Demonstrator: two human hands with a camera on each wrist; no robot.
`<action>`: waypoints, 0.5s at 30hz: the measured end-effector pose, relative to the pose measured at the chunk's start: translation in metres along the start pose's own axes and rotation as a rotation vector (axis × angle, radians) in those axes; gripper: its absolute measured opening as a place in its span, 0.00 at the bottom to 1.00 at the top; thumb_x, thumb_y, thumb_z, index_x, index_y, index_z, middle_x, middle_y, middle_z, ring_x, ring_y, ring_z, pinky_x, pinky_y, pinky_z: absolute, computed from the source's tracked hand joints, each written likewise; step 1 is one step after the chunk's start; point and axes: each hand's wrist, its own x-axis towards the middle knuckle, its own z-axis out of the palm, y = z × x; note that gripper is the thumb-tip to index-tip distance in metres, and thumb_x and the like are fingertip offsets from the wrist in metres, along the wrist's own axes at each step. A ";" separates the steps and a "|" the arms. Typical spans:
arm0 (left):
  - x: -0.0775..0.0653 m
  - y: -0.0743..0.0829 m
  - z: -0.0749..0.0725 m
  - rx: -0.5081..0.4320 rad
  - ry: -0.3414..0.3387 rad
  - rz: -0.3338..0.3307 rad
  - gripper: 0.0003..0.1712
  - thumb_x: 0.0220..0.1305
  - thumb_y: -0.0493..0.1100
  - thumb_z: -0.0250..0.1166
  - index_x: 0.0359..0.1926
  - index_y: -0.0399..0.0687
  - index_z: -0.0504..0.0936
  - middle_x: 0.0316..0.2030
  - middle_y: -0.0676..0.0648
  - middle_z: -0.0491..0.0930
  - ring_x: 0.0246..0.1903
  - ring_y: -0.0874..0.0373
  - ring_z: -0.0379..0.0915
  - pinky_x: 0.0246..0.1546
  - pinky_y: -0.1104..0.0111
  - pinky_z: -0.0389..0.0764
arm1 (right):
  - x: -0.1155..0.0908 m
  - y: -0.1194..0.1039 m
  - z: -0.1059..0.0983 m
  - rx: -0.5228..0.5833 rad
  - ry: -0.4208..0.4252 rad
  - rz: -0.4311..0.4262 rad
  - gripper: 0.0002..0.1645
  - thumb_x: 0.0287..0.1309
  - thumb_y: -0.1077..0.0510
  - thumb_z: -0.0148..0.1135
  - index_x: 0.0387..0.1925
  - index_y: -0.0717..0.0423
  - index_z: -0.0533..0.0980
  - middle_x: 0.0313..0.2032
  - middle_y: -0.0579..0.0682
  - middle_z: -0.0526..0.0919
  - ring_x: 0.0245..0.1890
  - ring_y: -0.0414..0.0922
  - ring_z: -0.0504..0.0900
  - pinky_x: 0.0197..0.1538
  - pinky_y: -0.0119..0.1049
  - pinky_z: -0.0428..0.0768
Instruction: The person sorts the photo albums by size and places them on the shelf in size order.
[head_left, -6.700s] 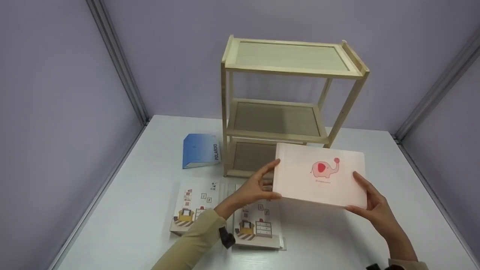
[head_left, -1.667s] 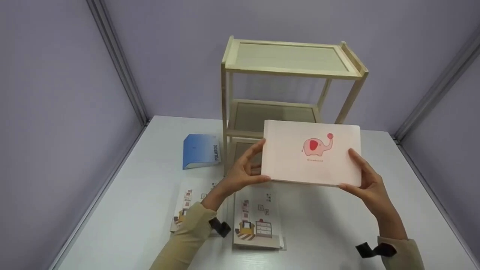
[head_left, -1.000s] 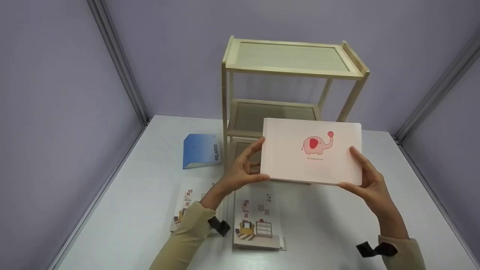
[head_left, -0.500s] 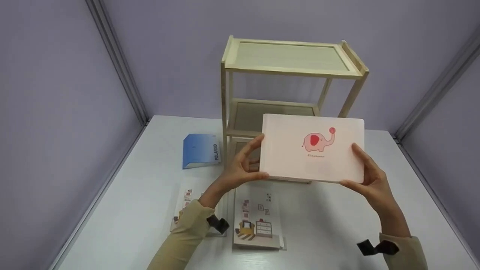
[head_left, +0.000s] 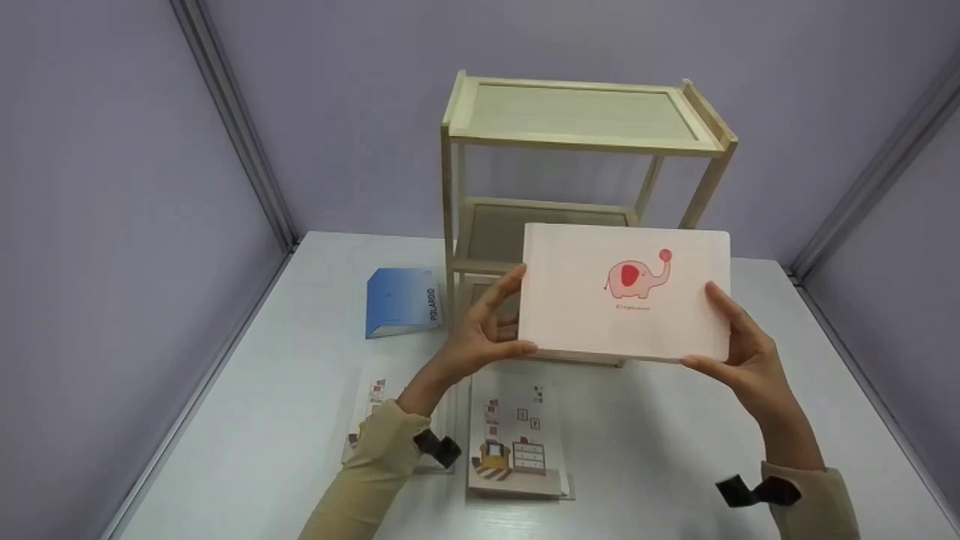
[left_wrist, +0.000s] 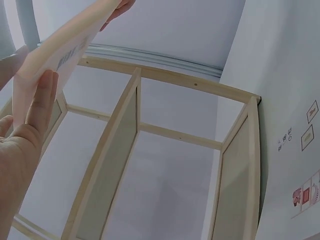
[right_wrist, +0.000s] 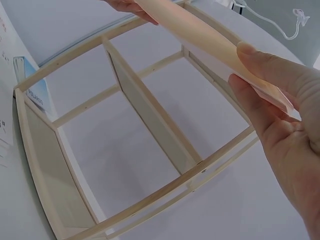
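Note:
A pale pink album [head_left: 577, 292] with a red elephant drawing on its cover is held up in front of the wooden shelf [head_left: 577, 142]. My left hand [head_left: 480, 334] grips its left edge, thumb at the lower corner and fingers behind. At the right edge, my right hand [head_left: 750, 360] pinches it between thumb and fingers. A barcode shows on the album's underside [left_wrist: 70, 55] in the left wrist view. From the right wrist, the album [right_wrist: 200, 37] appears nearly edge-on, above the level of the middle shelf board [right_wrist: 150, 110].
A blue POLAROID album [head_left: 401, 300] lies on the white table [head_left: 247, 360] left of the shelf. Nearer are two flat items with room drawings, one [head_left: 517, 450] in front and one [head_left: 375, 405] partly behind the left forearm. Walls enclose the sides and back.
Both hands have raised the elephant album from in front of the bottom shelf to the middle level, with a slight further rise over the last second.

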 end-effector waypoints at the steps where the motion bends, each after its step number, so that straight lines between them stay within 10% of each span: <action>1: 0.000 0.000 0.000 -0.004 0.002 0.000 0.55 0.50 0.28 0.68 0.72 0.46 0.44 0.70 0.44 0.46 0.63 0.44 0.60 0.51 0.53 0.75 | 0.000 0.000 0.000 -0.001 -0.005 -0.003 0.56 0.38 0.88 0.56 0.69 0.66 0.47 0.70 0.60 0.48 0.56 0.46 0.70 0.47 0.32 0.79; 15: 0.000 0.007 0.001 0.000 -0.006 -0.004 0.55 0.51 0.28 0.68 0.72 0.46 0.44 0.69 0.44 0.47 0.61 0.44 0.64 0.50 0.54 0.76 | 0.001 -0.003 0.000 -0.013 -0.044 -0.032 0.56 0.38 0.89 0.55 0.69 0.67 0.46 0.70 0.60 0.46 0.57 0.46 0.69 0.49 0.32 0.78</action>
